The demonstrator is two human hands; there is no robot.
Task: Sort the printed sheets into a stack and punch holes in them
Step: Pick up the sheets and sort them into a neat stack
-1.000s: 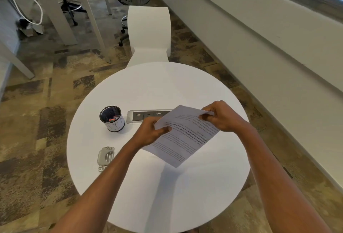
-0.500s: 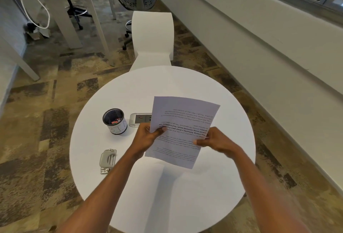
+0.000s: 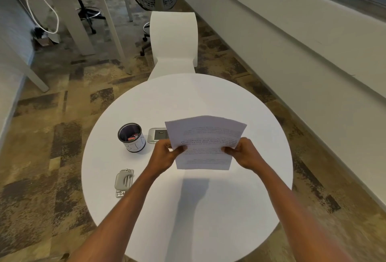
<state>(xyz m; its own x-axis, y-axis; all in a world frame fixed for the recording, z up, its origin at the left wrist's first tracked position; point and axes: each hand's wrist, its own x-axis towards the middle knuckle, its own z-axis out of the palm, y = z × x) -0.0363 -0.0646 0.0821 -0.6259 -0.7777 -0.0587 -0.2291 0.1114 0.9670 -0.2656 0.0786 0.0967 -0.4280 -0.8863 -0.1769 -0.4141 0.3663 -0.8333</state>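
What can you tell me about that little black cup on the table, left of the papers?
The cup is a small round container, black at the rim and inside, with a white band around its lower body bearing faint hand-drawn marks. It stands upright on the white round table, beside a grey inset panel. Inside lie a few small items, one red. Nothing touches it except the tabletop; both hands are away from it.

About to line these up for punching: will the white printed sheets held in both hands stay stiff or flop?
Probably floppy: the white printed sheets already bow along their top edge between the left hand and right hand. Likely light, since thumb-and-finger pinches hold them clear of the round white table.
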